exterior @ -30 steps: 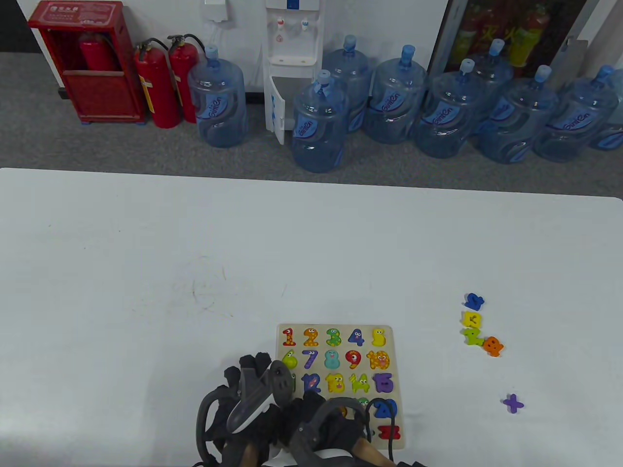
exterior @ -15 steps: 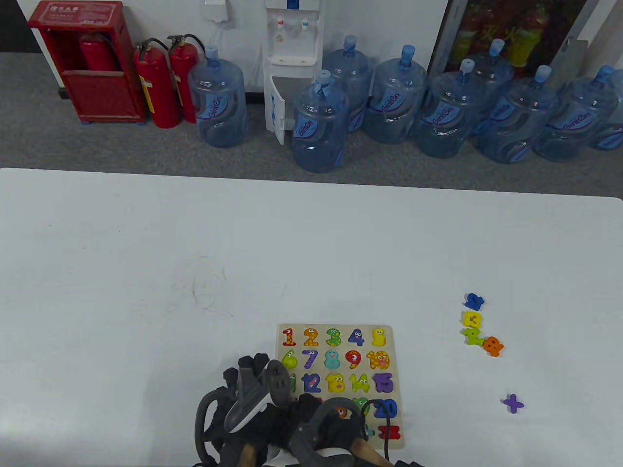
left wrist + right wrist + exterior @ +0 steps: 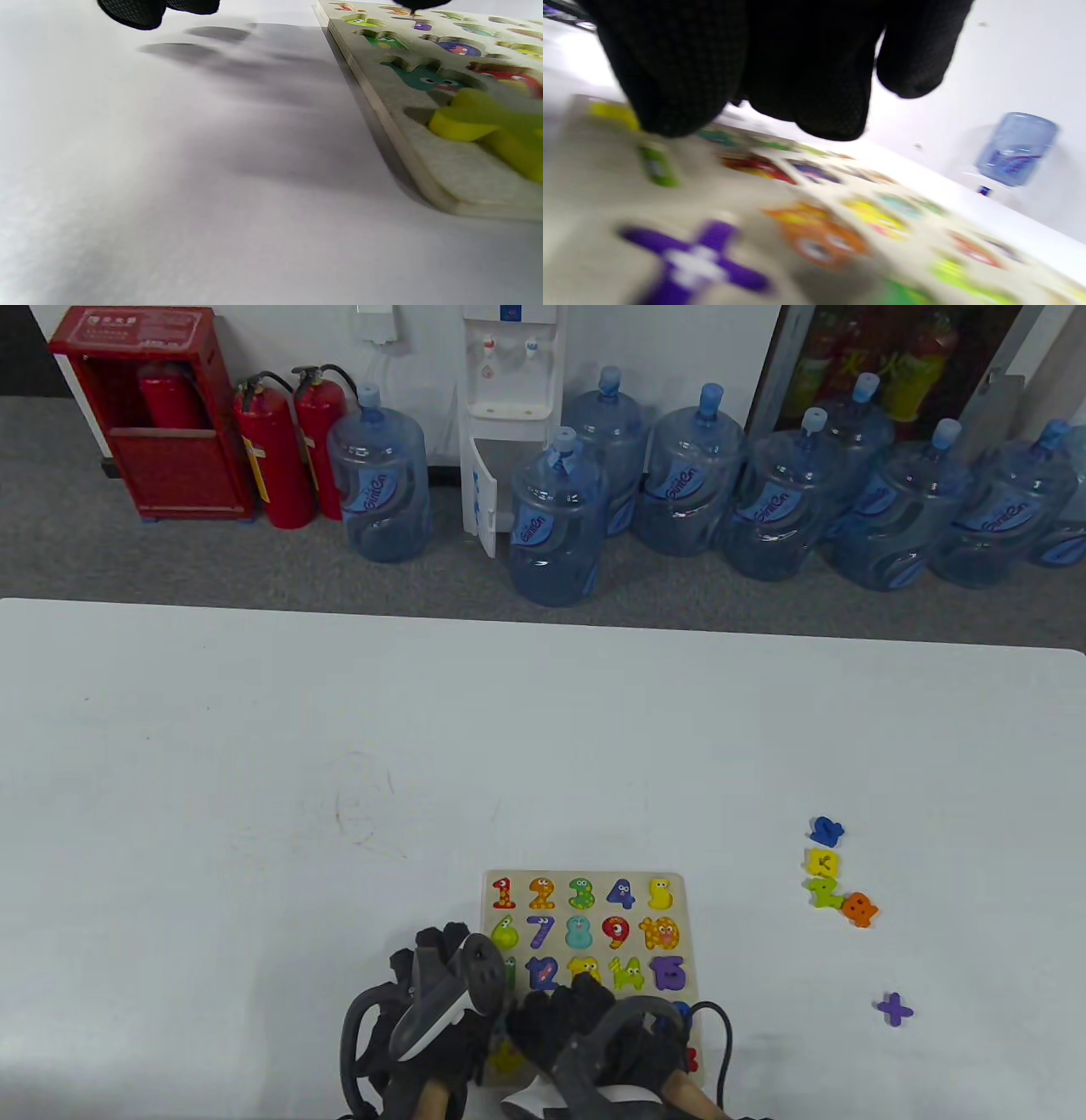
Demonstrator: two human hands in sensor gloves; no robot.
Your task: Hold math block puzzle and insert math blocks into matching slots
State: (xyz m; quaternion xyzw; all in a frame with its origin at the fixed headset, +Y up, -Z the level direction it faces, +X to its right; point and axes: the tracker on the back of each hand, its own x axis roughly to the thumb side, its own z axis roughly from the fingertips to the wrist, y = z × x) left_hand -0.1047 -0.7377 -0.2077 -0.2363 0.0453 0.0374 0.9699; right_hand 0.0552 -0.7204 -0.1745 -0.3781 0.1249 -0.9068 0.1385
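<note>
Puzzle board [image 3: 679, 891] sits at the near edge of the white table [image 3: 254, 780], slightly right of centre; its near-left corner is under my hands. Lots of open tabletop to the left, far side and between board and the loose pieces on the right.

Left hand [image 3: 441, 976] rests at the board's left edge, fingers on the table just beside it, tracker on its back. Grip state: can't tell from the table view; left wrist view only shows two black fingertips [image 3: 135, 12] lifted off the surface, pinching nothing visible.

Right hand [image 3: 585, 1027] lies over the board's bottom rows. Right wrist view is blurred: gloved fingers [image 3: 670, 76] curl down close over the board; whether they pinch a piece I can't tell.

Loose pieces, well apart from the board on the right: blue block [image 3: 825, 831], yellow block [image 3: 822, 862], green block [image 3: 824, 892] and orange block [image 3: 860, 909] in a touching cluster; purple plus [image 3: 894, 1010] alone, nearer me.

Only in the wrist views: a yellow piece [image 3: 488, 127] lying raised at the board's near-left corner, not flush in its slot; a purple cross shape [image 3: 691, 262] on the board.

Legible: numerals 1–5, 7–10, 12, 14, 15 on seated blocks. Water jugs [image 3: 377, 483] on the floor behind carry a script logo, too small to read with certainty.
</note>
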